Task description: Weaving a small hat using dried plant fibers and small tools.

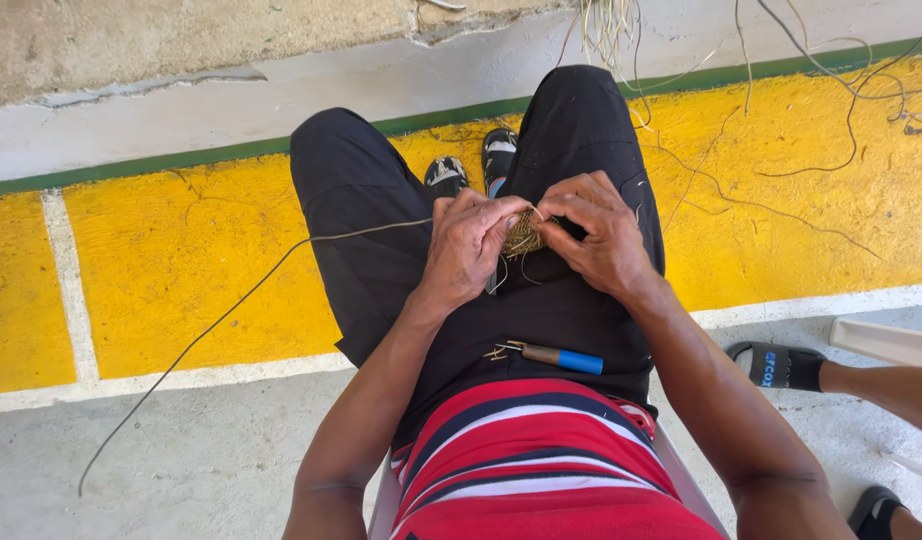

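Note:
Over my lap, both hands close on a small woven piece of straw-coloured fibre point(523, 236). My left hand point(468, 245) pinches its left side, and a long thin fibre strand point(221, 318) runs from that hand down to the floor at the left. My right hand point(596, 228) grips the piece from the right. A tool with a blue handle point(556, 356) and a metal tip lies loose on my black trousers, just below the hands.
I sit on a pale chair point(681, 480) above a yellow painted floor strip point(181, 260) with a green edge line. Loose fibre strands point(781, 150) lie at the upper right. Another person's feet in black sandals point(776, 365) are at the right.

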